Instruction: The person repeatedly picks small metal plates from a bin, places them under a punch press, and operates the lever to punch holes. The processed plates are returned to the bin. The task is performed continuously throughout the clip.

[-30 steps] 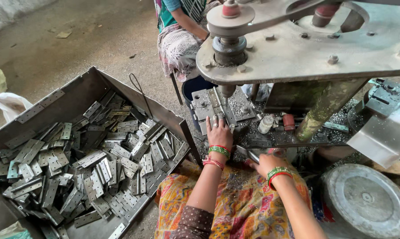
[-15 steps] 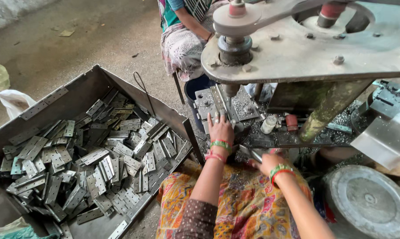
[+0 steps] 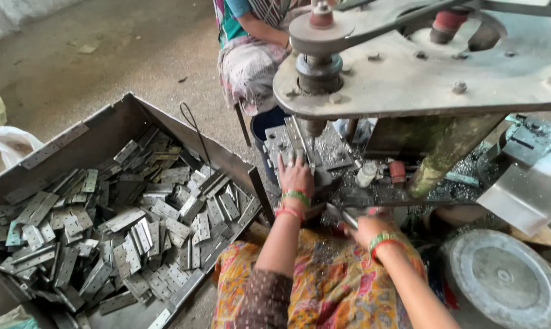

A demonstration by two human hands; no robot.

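My left hand [image 3: 295, 176] lies flat, fingers spread, pressing on a metal plate [image 3: 287, 148] under the press [image 3: 409, 67], right below the spindle [image 3: 315, 125]. My right hand [image 3: 367, 226] sits lower, near my lap, curled around a thin metal piece [image 3: 341, 214] (I cannot tell just what it is). Green and red bangles [image 3: 296, 196] ring the left wrist. The counter [image 3: 373, 192] around the plate is strewn with shavings, and a small white bottle [image 3: 366, 173] stands just beside. To my left, an open crate [image 3: 114, 119] holds a heap of grey hinges [image 3: 129, 231]. Another person [image 3: 251, 55] sits beyond the press. A round metal lid [image 3: 501, 280] lies at the lower right.
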